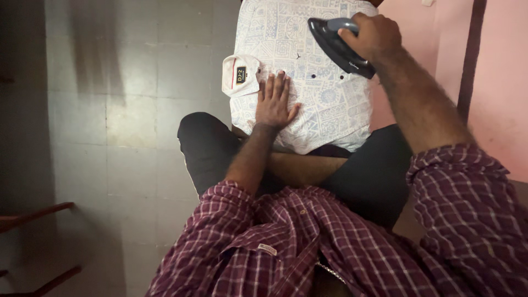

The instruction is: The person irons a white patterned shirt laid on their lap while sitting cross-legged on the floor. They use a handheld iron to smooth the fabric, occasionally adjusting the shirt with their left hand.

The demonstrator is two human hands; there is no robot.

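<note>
A white shirt with a pale blue pattern [324,104] lies spread in front of my crossed legs, its collar [240,75] folded out to the left. My left hand [275,102] rests flat on the shirt just right of the collar, fingers apart. My right hand [373,36] grips the handle of a dark clothes iron [336,48], held tilted with its pointed nose up and to the left, above the upper right part of the shirt.
Grey tiled floor [132,121] stretches to the left. A pink surface [495,82] runs along the right side. Dark red wooden rails [38,214] stand at the lower left. My dark trousers [209,148] and checked maroon shirt fill the foreground.
</note>
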